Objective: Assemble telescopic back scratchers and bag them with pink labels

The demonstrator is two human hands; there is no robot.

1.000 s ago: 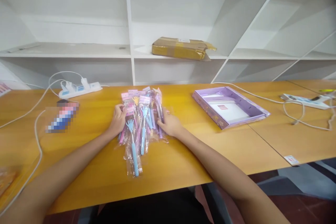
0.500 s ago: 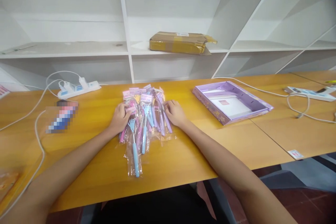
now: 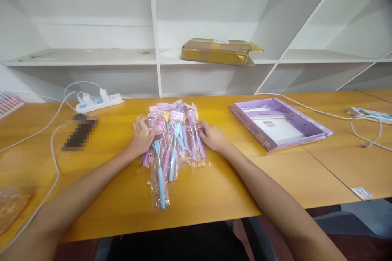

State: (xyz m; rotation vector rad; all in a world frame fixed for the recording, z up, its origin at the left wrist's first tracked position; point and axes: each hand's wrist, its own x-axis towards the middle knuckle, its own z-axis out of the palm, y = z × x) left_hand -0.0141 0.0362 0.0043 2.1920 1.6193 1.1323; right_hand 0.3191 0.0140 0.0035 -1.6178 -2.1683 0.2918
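Note:
Several hand-shaped sticks in clear plastic bags point(image 3: 173, 147) lie in a heap on the wooden table, with blue, pink, purple and yellow heads. My left hand point(image 3: 142, 133) rests at the heap's left edge, its fingers apart and its thumb by a pink label. At the right edge, my right hand point(image 3: 212, 135) touches the bags beside the purple sticks with bent fingers; whether it grips one is hard to tell. A light blue stick point(image 3: 161, 179) sticks out nearest the table's front edge.
A purple open box point(image 3: 275, 124) sits right of the heap. A taped carton point(image 3: 217, 51) lies on the white shelf point(image 3: 101, 57). A power strip point(image 3: 99, 103) with white cables and a blurred dark object point(image 3: 79, 132) are at left. Another power strip point(image 3: 372, 115) lies far right.
The view has shifted slightly, moving everything a little to the right in the picture. My left hand's fingers have spread more. The heap looks much the same.

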